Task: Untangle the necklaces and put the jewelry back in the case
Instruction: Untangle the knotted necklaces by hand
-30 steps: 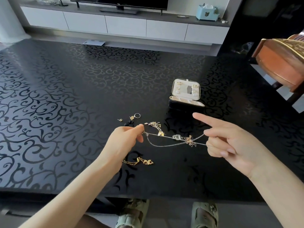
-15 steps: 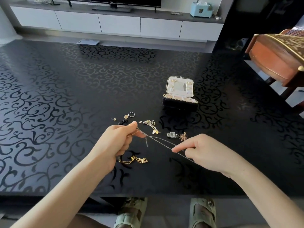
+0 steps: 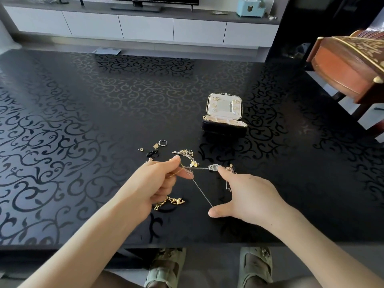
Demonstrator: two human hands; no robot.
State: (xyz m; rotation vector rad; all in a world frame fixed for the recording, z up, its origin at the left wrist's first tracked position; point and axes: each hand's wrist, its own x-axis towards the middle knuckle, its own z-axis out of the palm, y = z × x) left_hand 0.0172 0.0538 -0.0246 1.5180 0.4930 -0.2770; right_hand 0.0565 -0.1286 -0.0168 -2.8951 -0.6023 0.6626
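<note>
we pinch chain [image 3: 199, 168], left hand [image 3: 153, 183] | right hand [image 3: 249, 196] spread, nearer | pendant [image 3: 213, 167] 11 o'clock off index [image 3: 223, 175] | chain runs 9-3

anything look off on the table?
Yes: jewelry lies loose outside the open case. The left hand pinches a silver chain stretched taut to the thumb of the right hand, with a gold tangle just beyond. A gold bracelet lies crumpled by the left hand; a ring sits loose farther left.
</note>
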